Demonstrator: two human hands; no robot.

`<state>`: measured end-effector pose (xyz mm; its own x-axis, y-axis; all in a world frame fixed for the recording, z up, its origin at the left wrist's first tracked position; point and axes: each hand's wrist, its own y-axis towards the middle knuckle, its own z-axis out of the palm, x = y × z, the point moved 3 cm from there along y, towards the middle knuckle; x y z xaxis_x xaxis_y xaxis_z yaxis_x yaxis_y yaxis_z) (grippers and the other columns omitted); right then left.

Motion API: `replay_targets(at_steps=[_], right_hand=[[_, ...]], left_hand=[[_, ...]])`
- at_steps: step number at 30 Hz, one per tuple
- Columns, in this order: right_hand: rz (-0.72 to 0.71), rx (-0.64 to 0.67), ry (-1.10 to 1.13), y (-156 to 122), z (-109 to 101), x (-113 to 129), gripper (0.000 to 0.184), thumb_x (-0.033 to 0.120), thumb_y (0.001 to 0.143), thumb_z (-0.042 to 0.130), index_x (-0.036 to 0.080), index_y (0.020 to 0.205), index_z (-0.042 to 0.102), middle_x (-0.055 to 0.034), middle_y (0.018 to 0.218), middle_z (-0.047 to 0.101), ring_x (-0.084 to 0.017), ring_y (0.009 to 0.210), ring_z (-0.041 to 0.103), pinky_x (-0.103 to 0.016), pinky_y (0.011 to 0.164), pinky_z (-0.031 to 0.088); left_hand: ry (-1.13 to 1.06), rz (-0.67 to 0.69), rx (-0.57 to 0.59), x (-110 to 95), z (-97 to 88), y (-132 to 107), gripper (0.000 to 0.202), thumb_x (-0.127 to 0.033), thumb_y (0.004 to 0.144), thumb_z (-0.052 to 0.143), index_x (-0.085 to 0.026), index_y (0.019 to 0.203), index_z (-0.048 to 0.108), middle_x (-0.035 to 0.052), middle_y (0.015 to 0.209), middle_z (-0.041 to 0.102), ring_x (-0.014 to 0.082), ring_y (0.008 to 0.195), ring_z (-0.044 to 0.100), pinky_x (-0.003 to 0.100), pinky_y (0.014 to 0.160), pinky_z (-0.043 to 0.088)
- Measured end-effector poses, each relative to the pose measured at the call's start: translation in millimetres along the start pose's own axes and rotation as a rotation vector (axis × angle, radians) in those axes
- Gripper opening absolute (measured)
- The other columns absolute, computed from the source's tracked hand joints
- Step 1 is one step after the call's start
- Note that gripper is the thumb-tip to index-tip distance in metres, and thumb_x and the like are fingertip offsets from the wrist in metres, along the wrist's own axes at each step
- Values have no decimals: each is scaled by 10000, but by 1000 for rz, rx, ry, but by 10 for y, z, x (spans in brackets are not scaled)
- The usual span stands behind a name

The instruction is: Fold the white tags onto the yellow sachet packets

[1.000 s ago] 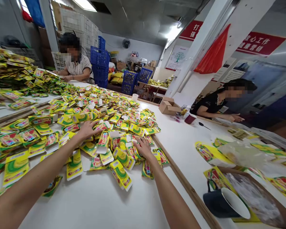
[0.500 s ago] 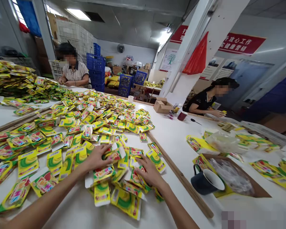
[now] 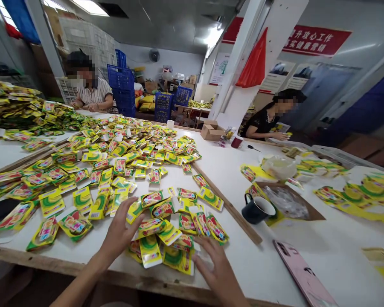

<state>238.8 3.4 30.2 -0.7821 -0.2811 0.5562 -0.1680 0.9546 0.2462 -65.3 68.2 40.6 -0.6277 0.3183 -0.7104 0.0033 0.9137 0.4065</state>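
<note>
Small yellow-and-green printed packets, some with white flaps, lie in a loose heap [image 3: 168,236] near the front of the white table. At the heap's left side is my left hand [image 3: 120,228], its fingers stretched out and touching or nearly touching the packets. My right hand [image 3: 214,262] is spread at the lower right of the heap, fingertips by the nearest packets. Neither hand grips a packet. Beyond them a much larger spread of the same packets [image 3: 124,147] covers the table's middle and left.
A wooden strip [image 3: 228,204] crosses the table right of the heap. Beyond it stand a dark mug [image 3: 257,209], an open carton [image 3: 288,202] with clear plastic, and a pink phone [image 3: 302,273]. The table's wooden front edge [image 3: 92,273] runs close below. Two people sit across the table.
Both hands have come nearer the table's front edge, the left off the top of the packets and the right to the heap's lower side. The view has shifted, bringing the phone into sight.
</note>
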Motion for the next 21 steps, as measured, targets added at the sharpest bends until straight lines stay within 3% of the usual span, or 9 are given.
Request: replay_targets(at_steps=[4, 7, 10, 15, 21], right_hand=[[14, -3, -8, -163, 239, 191, 316, 353, 818, 633, 282, 1126, 634, -79, 1144, 625, -279, 1082, 582, -410, 914, 496], [21, -59, -39, -96, 327, 218, 379, 278, 785, 651, 251, 1160, 605, -95, 1188, 590, -295, 1136, 545, -430, 954, 463], [13, -68, -86, 13, 348, 218, 472, 208, 735, 674, 236, 1196, 576, -100, 1233, 576, -308, 1170, 522, -440, 968, 439], [-13, -58, -78, 105, 291, 198, 182, 193, 843, 568, 232, 1011, 626, -60, 1029, 680, -263, 977, 619, -405, 832, 472], [9, -267, 42, 1, -93, 236, 210, 341, 889, 542, 224, 1041, 625, -74, 1015, 692, -257, 970, 624, -373, 837, 479]], left_hand=[[10, -16, -11, -102, -47, -546, 436, -351, 882, 512, -346, 1311, 435, 76, 1366, 472, 316, 1291, 436, 480, 952, 509], [43, 50, 28, -176, -1, -762, 499, -312, 870, 534, -345, 1349, 399, 85, 1394, 442, 321, 1298, 427, 491, 959, 509], [104, 164, 93, -259, 41, -826, 565, -286, 851, 570, -352, 1377, 374, 86, 1448, 383, 335, 1346, 357, 546, 1038, 423], [161, 373, 192, -483, 199, -938, 649, -239, 836, 601, -359, 1411, 326, 84, 1475, 371, 339, 1381, 296, 599, 1093, 318], [43, 421, 271, -872, 558, -926, 644, -133, 869, 523, -319, 1434, 274, 107, 1484, 354, 305, 1387, 290, 556, 1097, 334]])
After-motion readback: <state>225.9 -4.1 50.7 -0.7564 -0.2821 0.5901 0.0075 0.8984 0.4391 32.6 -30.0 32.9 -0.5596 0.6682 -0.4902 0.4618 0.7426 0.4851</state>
